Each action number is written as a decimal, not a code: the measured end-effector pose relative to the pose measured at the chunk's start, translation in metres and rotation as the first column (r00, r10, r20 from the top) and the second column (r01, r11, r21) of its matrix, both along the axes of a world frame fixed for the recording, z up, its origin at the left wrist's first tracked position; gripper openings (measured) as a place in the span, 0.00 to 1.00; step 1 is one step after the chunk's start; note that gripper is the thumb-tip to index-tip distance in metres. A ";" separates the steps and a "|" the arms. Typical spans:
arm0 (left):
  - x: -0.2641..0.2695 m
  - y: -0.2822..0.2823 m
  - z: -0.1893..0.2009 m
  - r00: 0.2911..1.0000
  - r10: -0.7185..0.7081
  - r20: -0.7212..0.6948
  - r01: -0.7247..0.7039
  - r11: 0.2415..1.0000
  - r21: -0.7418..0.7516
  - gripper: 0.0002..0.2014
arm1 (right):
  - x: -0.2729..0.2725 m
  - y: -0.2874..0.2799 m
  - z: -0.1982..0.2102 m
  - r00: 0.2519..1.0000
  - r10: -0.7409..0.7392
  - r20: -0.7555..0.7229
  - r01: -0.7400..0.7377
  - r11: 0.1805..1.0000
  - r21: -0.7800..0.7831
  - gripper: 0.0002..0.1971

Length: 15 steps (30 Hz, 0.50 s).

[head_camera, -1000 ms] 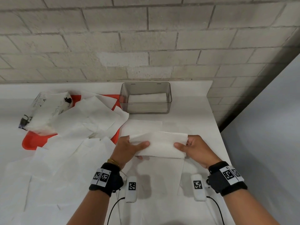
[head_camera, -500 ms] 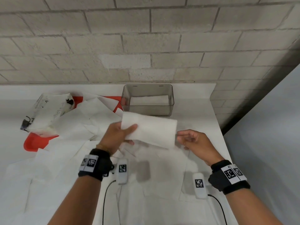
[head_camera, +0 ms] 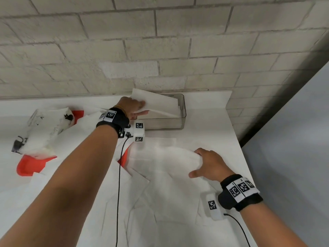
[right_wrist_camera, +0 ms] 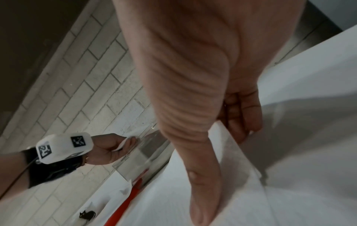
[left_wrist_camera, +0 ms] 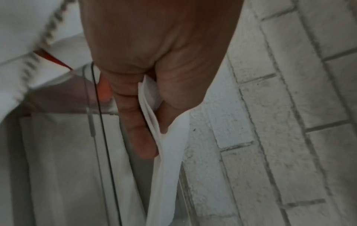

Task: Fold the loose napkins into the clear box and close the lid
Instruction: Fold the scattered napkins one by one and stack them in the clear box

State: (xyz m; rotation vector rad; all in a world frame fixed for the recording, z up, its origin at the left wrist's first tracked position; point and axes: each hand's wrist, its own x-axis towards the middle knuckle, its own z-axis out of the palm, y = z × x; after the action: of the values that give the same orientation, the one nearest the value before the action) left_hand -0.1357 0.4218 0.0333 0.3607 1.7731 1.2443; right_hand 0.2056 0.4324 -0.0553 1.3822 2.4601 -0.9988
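Note:
The clear box (head_camera: 183,113) stands at the back of the table by the brick wall, with folded napkins inside. My left hand (head_camera: 142,107) pinches a folded napkin (head_camera: 156,102) between thumb and fingers and holds it tilted over the box's left side. In the left wrist view the folded napkin (left_wrist_camera: 166,168) hangs from that pinch above the box (left_wrist_camera: 58,152). My right hand (head_camera: 197,163) grips the raised edge of a loose napkin (head_camera: 167,157) on the table in front of the box. In the right wrist view its fingers (right_wrist_camera: 241,122) curl behind that napkin (right_wrist_camera: 235,160).
Several loose napkins cover the table's middle and left. A red tray (head_camera: 26,168) lies under them, with a torn napkin package (head_camera: 48,129) on top. The table ends close to my right hand, with a drop beyond. Wrist-camera cables trail along both arms.
My left hand has carried the folded napkin forward to the box. My right hand let go of it, dropped to the table and took hold of a loose napkin.

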 end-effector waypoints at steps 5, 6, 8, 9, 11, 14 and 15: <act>0.000 0.023 -0.017 0.998 -0.044 -0.046 0.042 0.997 -0.060 0.04 | 0.005 0.003 -0.004 0.997 -0.052 -0.064 0.047 0.996 -0.076 0.26; -0.003 0.025 -0.023 0.993 -0.055 -0.103 0.047 0.995 -0.083 0.04 | 0.006 0.004 -0.006 0.994 -0.070 -0.085 0.062 0.994 -0.088 0.25; -0.011 0.028 -0.034 0.970 -0.115 -0.216 0.080 0.984 -0.162 0.20 | 0.010 0.005 -0.011 0.985 -0.114 -0.129 0.099 0.987 -0.124 0.26; -0.020 0.034 -0.046 0.954 -0.150 -0.258 0.096 0.973 -0.211 0.31 | 0.011 0.006 -0.011 0.979 -0.136 -0.153 0.114 0.983 -0.146 0.25; -0.026 0.040 -0.051 0.901 -0.232 -0.366 0.118 0.944 -0.307 0.41 | 0.012 0.004 -0.006 0.959 -0.177 -0.219 0.129 0.967 -0.218 0.16; -0.011 0.036 -0.031 0.797 -0.363 -0.483 0.127 0.882 -0.453 0.33 | 0.013 -0.001 0.002 0.915 -0.251 -0.315 0.146 0.936 -0.320 0.09; -0.004 0.033 -0.024 0.774 -0.379 -0.508 0.111 0.870 -0.480 0.34 | 0.014 -0.001 0.002 0.902 -0.275 -0.334 0.158 0.928 -0.337 0.09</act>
State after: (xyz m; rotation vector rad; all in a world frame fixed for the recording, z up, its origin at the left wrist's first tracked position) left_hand -0.1400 0.4549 0.0089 0.7646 2.3667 0.5335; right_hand 0.2191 0.4311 -0.0532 1.4969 2.2791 -1.7625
